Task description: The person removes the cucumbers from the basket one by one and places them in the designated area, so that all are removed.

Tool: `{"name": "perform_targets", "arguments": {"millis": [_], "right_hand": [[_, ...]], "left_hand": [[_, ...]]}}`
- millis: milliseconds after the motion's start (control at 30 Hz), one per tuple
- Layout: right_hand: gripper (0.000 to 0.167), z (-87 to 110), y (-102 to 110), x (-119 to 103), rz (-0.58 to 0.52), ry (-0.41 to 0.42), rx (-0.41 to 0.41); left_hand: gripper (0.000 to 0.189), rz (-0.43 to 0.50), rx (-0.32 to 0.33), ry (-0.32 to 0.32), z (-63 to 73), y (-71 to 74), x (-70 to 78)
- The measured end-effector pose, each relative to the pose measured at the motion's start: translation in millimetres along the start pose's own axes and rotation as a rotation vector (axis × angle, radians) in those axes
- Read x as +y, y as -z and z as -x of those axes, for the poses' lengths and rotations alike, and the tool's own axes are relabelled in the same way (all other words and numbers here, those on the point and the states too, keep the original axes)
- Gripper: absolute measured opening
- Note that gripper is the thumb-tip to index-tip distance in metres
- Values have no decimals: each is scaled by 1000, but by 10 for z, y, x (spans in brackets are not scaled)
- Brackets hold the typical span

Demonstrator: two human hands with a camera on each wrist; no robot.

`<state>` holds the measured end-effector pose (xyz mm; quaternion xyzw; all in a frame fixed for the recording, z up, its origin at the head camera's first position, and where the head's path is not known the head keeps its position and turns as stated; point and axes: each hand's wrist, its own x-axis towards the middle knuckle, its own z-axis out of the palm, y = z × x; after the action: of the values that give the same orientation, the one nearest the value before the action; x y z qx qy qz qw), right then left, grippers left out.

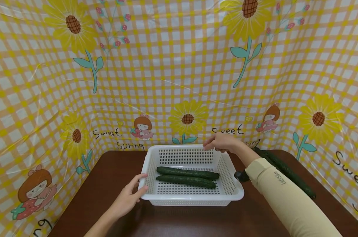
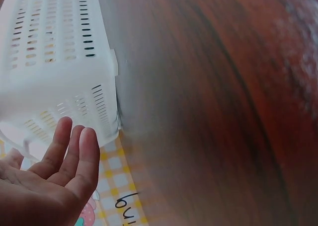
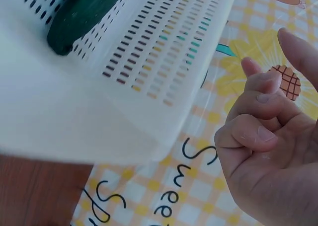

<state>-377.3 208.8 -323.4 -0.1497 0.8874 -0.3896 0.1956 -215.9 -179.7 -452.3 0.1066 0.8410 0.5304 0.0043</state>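
A white perforated plastic basket (image 1: pixel 190 197) stands on the table with two dark green cucumbers lying side by side in it, a far cucumber (image 1: pixel 187 172) and a near cucumber (image 1: pixel 186 181). At the basket's left rim is my left hand (image 1: pixel 128 197); thumb and forefinger rest on the rim. Its other fingers extend beside the basket wall in the left wrist view. Over the far right corner hovers my right hand (image 1: pixel 224 143), holding nothing. In the right wrist view, several of its fingers are loosely curled, the thumb apart from them, beside the basket's outer side.
Right of the basket, partly behind the sleeved right forearm (image 1: pixel 279 187), lies a long cucumber (image 1: pixel 297 179). A dark rounded object (image 1: pixel 241 176) shows between basket and sleeve, mostly hidden. The brown table (image 1: pixel 113 171) is backed by a checked, flowered cloth (image 1: pixel 167 82).
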Motion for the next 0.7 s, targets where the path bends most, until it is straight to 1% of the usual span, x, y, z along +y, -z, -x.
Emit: {"name": "perform_targets", "arguments": {"millis": [200, 500, 600, 700], "right_hand": [[41, -120, -100, -17, -21, -35, -26], [38, -287, -282, 20, -54, -47, -79], [35, -339, -351, 36, -51, -56, -93], [37, -377, -418, 54, -51, -78, -108]], "left_hand": [[48, -3, 0, 6, 14, -12, 1], [48, -5, -2, -1, 0, -9, 17], [48, -10, -2, 1, -1, -9, 21], [48, -15, -3, 1, 5, -10, 27]]}}
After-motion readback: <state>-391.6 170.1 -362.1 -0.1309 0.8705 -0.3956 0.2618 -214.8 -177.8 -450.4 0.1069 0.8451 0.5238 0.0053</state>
